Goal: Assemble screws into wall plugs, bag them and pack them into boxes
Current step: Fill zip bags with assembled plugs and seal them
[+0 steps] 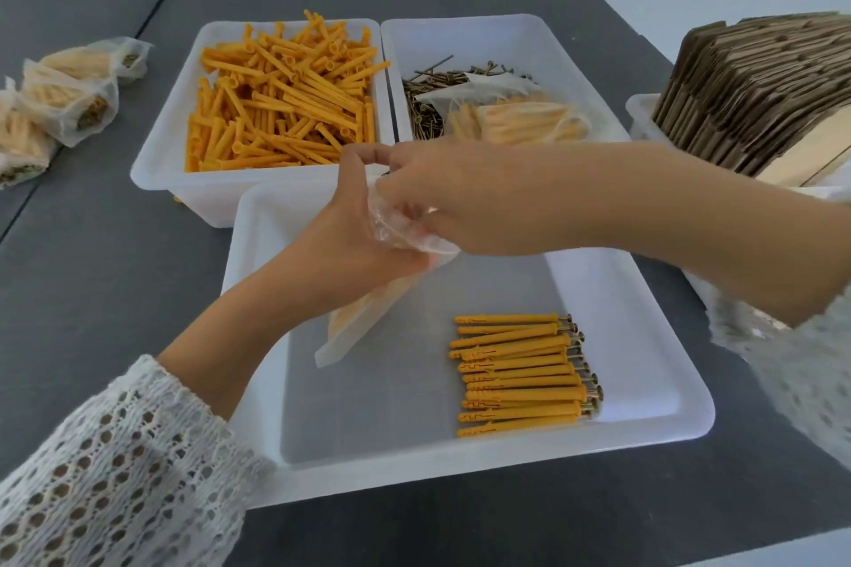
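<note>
Above near tray (pixel 644 313): both hands, left (pixel 354 239), right (pixel 442 198), grip translucent bag (pixel 368 318) holding orange plugs.

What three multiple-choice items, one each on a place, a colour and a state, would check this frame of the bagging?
1. Where do the assembled plugs lie?
A. In the near tray
B. On the bare table
C. On the cardboard stack

2. What colour are the loose plugs in the far left tray?
A. Blue
B. Orange
C. Grey

3. What is happening with the clear bag?
A. It lies flat on the table
B. Both hands hold its top
C. It sits in a box

Answers:
1. A: they lie in a row on the right side of the near tray.
2. B: that pile is orange.
3. B: the left hand and right hand grip its upper end, and it hangs over the near tray.
</note>
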The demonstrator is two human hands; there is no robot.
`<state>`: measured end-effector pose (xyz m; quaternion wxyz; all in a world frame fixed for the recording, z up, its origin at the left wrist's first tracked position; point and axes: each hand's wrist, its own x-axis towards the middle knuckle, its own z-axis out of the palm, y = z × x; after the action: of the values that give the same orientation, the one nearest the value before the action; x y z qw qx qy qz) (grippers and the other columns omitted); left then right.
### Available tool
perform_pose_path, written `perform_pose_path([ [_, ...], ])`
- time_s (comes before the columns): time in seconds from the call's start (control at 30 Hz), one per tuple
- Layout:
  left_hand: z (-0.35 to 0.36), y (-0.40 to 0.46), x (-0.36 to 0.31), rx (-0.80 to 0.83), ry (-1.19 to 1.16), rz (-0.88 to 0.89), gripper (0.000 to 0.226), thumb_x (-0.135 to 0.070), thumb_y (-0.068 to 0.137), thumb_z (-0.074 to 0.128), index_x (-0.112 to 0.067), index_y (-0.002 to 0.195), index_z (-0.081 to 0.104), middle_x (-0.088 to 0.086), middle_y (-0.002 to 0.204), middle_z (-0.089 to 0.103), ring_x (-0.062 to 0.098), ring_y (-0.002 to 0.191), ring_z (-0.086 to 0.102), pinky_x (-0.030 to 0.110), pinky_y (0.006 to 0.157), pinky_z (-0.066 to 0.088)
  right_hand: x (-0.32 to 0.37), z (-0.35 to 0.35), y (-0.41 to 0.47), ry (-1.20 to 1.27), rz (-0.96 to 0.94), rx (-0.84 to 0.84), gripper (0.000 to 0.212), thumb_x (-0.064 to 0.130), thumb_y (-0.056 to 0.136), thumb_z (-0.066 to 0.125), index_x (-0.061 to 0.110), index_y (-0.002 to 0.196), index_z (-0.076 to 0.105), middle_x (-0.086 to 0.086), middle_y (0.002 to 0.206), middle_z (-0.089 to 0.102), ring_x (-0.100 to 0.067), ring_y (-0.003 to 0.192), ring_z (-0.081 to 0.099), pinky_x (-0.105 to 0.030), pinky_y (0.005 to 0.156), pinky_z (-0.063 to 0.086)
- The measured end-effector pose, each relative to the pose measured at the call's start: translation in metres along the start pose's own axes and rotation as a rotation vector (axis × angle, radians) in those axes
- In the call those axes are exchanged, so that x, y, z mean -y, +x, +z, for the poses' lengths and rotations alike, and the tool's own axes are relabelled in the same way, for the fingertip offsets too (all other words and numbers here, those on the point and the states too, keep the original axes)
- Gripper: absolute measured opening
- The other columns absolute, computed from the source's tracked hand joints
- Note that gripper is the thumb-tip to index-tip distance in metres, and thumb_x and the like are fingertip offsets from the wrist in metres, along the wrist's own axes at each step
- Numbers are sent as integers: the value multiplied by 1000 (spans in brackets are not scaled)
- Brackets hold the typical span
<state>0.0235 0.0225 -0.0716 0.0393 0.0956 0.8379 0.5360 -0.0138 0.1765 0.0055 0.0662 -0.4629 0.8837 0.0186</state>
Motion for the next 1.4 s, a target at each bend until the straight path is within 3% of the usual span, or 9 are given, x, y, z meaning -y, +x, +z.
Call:
perform_pose_path([
  [0.17, -1, 2, 2, -35, 4, -28, 78, -17, 73, 85, -42, 120, 28, -15, 96, 68, 2, 84, 66, 7, 63, 47, -39, 0, -33, 89, 266, -16, 34, 7, 96, 38, 33, 106, 58, 4, 107, 58, -20, 98, 60, -41, 88, 52],
  [0.37, 1, 1, -1, -15, 27, -16, 80, -20, 73, 86, -41, 123, 27, -17, 98, 67, 3, 85, 66, 7, 66, 48, -30, 65, -63, 78, 279, 571, 22, 33, 97, 54, 15, 108, 55, 0, 96, 56, -18, 82, 58, -26, 63, 43],
  [0.57, 1, 0, -2, -21, 36, -14, 80, -21, 74, 86, -39, 124, 26, -16, 97, 67, 2, 85, 66, 6, 66, 48, -27, 102, -68, -22, 194, 489, 36, 40, 97, 55, 18, 123, 41, 3, 96, 42, -17, 91, 45, -31, 75, 40],
  [0.8, 1, 1, -1, -10, 48, -21, 82, -22, 72, 86, -40, 125, 25, -12, 97, 67, 1, 89, 65, 5, 66, 48, -29, 103, -71, 4, 137, 507, 10, 30, 103, 42, 23, 110, 39, 1, 90, 51, -14, 73, 52, -29, 61, 44],
  [0.97, 1, 0, -2, 16, 34, -14, 82, -18, 73, 85, -41, 124, 25, -19, 98, 65, 3, 90, 65, 8, 68, 50, -27, 87, -76, 13, 146, 485, 14, 31, 103, 44, 26, 116, 41, 4, 88, 56, -16, 76, 56, -34, 71, 53],
  [1.03, 1, -1, -2, 26, 31, -10, 81, -17, 74, 84, -41, 124, 25, -20, 98, 65, 3, 89, 65, 8, 68, 50, -32, 67, -75, -61, 203, 464, 26, 18, 100, 47, 32, 120, 38, 5, 86, 53, -17, 77, 53, -28, 62, 46],
  [1.13, 2, -1, -2, 28, 27, -6, 81, -15, 74, 84, -41, 124, 26, -18, 96, 65, 3, 88, 66, 9, 68, 50, -42, 22, -67, -248, 303, 330, 32, 5, 92, 39, 35, 101, 35, 10, 79, 45, -11, 67, 38, -24, 54, 26],
  [1.27, 1, -2, -3, 28, 51, -20, 79, -18, 75, 83, -42, 124, 25, -19, 96, 65, 3, 86, 65, 13, 68, 54, -38, -19, -41, -470, 371, 151, 26, -1, 81, 43, 24, 86, 47, 3, 85, 56, -19, 75, 49, -35, 80, 22],
  [1.4, 2, -2, -4, 26, 54, -28, 77, -18, 75, 83, -46, 118, 26, -14, 96, 65, 0, 82, 66, 13, 65, 53, -6, -17, -9, -400, 256, 62, 17, 2, 85, 47, 18, 83, 47, -1, 80, 50, -21, 71, 50, -36, 72, 39],
])
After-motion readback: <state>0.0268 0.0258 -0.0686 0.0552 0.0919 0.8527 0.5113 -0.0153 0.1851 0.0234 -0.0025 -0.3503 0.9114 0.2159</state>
